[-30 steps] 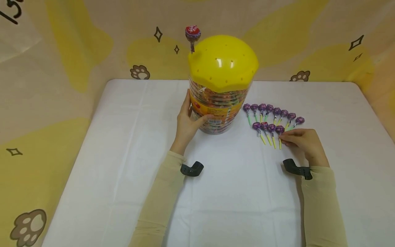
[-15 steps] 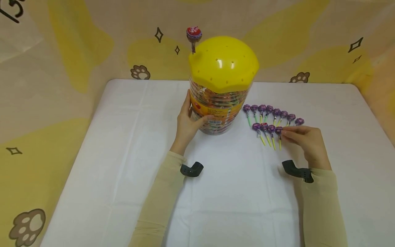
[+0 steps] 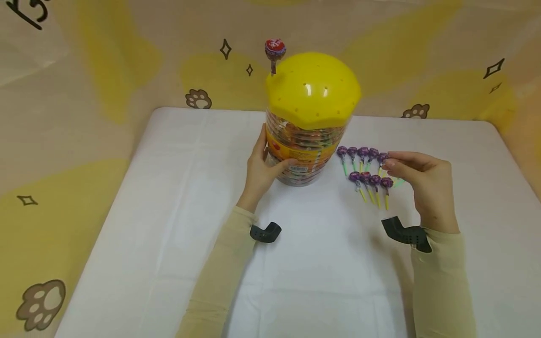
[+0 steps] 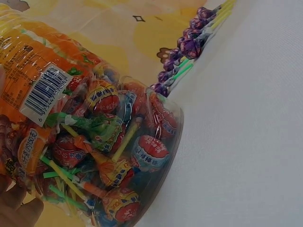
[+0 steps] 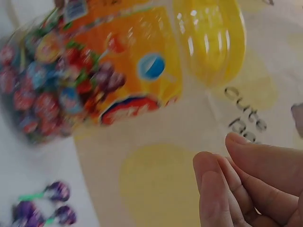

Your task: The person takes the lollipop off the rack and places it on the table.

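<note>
My left hand (image 3: 261, 171) holds the lower side of a big clear jar (image 3: 301, 174), thumb across its front and fingers round the side. Wrapped lollipops fill the jar, which has an orange label and a yellow domed lid (image 3: 313, 89) with small holes. One lollipop (image 3: 275, 49) stands upright at the lid's left edge. My right hand (image 3: 433, 188) hovers above purple-wrapped lollipops (image 3: 354, 177) laid in two rows right of the jar. In the right wrist view its thumb and fingers (image 5: 213, 184) are bent and apart, with nothing between them. It hides part of the back row.
A white cloth-covered table (image 3: 321, 263) lies under everything. Behind it hangs a cream and yellow curtain (image 3: 389, 56) with paw prints and stars. A black camera mount (image 3: 265, 232) sits on the left wrist, another (image 3: 405, 233) on the right.
My right hand has let go of the last lollipop in the front row and risen up and away from it. My left hand keeps its hold on the jar. The head view has shifted slightly.
</note>
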`<state>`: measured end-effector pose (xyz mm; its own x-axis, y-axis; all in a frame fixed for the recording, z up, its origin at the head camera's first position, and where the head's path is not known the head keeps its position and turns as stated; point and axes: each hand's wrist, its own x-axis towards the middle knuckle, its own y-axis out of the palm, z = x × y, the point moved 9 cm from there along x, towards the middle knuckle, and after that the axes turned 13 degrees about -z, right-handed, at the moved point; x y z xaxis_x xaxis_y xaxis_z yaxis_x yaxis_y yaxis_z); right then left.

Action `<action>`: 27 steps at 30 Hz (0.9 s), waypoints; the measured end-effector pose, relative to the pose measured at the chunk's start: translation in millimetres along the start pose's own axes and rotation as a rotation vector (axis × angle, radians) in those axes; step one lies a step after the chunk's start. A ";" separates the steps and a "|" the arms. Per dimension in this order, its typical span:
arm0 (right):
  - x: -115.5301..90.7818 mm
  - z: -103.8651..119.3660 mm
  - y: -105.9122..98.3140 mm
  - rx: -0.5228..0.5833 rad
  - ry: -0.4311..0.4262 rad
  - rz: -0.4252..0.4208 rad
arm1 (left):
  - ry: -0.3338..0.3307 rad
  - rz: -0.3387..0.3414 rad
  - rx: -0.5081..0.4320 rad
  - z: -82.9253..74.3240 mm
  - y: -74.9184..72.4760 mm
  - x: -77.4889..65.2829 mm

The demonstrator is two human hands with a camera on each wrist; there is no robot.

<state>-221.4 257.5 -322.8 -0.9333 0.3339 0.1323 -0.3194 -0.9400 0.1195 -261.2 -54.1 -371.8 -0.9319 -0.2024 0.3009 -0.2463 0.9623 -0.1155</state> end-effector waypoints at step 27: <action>-3.9 105.2 134.3 0.139 -0.164 0.140 | -0.016 0.000 0.006 -0.8 -0.4 -0.3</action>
<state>-243.4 137.2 -203.8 -0.9240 0.2183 0.3140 -0.1522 -0.9632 0.2216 -260.6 -54.3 -371.2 -0.9360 -0.2053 0.2859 -0.2478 0.9612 -0.1212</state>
